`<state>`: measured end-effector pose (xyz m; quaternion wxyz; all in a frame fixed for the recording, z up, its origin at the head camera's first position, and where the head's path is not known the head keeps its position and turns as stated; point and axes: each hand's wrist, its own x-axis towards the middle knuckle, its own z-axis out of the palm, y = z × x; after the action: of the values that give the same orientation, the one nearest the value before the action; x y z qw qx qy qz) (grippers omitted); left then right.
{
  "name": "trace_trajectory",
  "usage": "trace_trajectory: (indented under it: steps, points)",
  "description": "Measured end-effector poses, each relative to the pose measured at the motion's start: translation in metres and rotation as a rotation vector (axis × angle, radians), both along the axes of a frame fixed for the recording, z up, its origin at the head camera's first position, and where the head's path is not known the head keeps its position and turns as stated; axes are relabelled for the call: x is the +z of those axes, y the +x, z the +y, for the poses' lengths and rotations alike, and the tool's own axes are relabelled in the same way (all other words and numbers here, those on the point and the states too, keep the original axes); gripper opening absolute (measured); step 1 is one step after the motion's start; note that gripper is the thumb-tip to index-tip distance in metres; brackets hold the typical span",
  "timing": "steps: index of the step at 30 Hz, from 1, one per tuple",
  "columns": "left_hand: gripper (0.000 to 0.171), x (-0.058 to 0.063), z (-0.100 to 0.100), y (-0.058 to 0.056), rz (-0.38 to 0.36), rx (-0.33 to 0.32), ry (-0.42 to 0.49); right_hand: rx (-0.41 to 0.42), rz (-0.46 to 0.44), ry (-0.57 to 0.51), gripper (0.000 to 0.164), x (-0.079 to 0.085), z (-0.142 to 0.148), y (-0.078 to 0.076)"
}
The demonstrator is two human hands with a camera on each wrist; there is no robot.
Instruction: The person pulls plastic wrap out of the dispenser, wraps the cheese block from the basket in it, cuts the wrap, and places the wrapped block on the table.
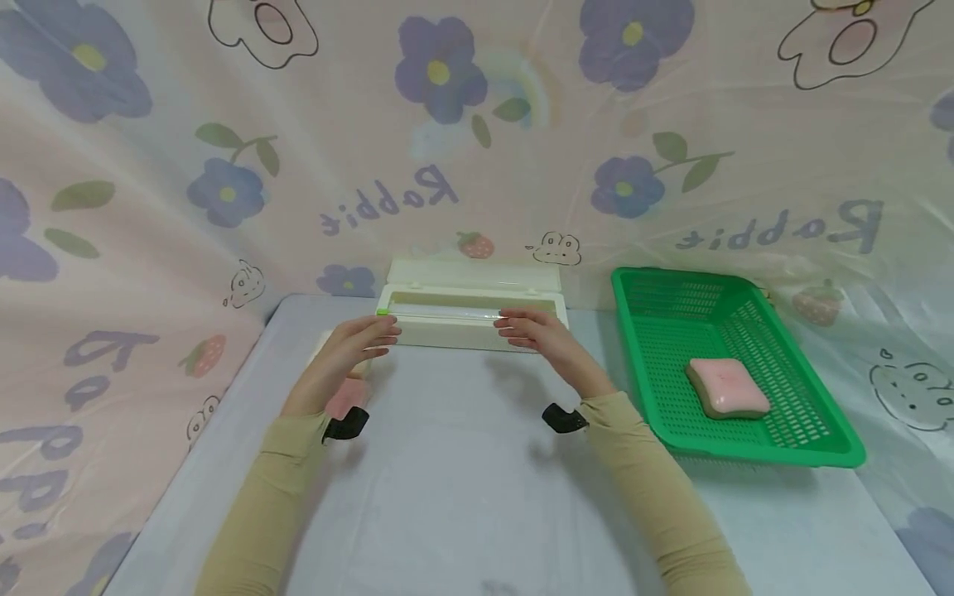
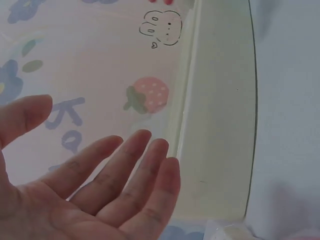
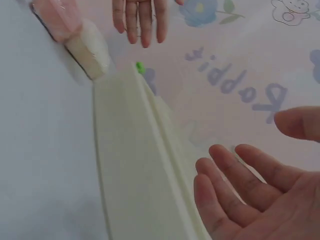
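Note:
A long cream box (image 1: pixel 447 334) stands at the far side of the table with its lid (image 1: pixel 477 275) raised against the backdrop. Inside it lies a pale, shiny roll (image 1: pixel 447 312) that looks like clear film, and a small green piece (image 3: pixel 140 67) sits at its left end. My left hand (image 1: pixel 343 356) hovers at the box's left end, fingers extended and spread a little. At the right end is my right hand (image 1: pixel 547 343), palm turned inward, its fingers loosely straight. Neither hand holds anything; both palms show bare in the left and right wrist views.
Partly behind the left hand lie a pink piece (image 3: pixel 60 20) and a cream piece (image 3: pixel 89 49), in clear wrapping. On the right stands a green plastic basket (image 1: pixel 760 454) holding a pink-topped sponge-like block (image 1: pixel 726 387). A printed cloth backdrop (image 1: pixel 522 190) rises behind the table.

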<state>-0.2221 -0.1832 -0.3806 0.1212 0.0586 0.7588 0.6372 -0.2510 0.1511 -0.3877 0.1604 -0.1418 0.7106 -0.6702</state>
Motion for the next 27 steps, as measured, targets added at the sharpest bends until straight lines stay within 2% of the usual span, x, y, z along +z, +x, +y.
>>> trace_trajectory:
  steps: [9, 13, 17, 20, 21, 22, 27]
  points:
    - [0.053, -0.01, 0.009, -0.038, 0.035, -0.059, 0.023, -0.045, 0.155, 0.125, 0.036, 0.025, 0.032, -0.013]
    - [0.051, -0.014, 0.011, -0.053, 0.053, -0.073, -0.011, -0.061, 0.107, 0.216, 0.036, 0.028, 0.044, -0.019]
    - [0.047, -0.015, 0.012, -0.065, 0.111, -0.075, -0.08, -0.072, 0.056, 0.305, 0.039, 0.026, 0.052, -0.03]
    - [0.047, -0.015, 0.01, -0.073, 0.152, -0.096, -0.109, -0.063, 0.05, 0.355, 0.039, 0.022, 0.057, -0.038]
    - [0.046, -0.011, 0.01, -0.073, 0.158, -0.112, -0.112, -0.057, 0.059, 0.369, 0.039, 0.021, 0.059, -0.04]
    - [0.046, -0.008, 0.011, -0.073, 0.157, -0.124, -0.11, -0.052, 0.061, 0.38, 0.037, 0.024, 0.059, -0.039]
    - [0.044, -0.003, 0.013, -0.08, 0.138, -0.156, -0.106, -0.03, 0.122, 0.455, 0.036, 0.017, 0.067, -0.047]
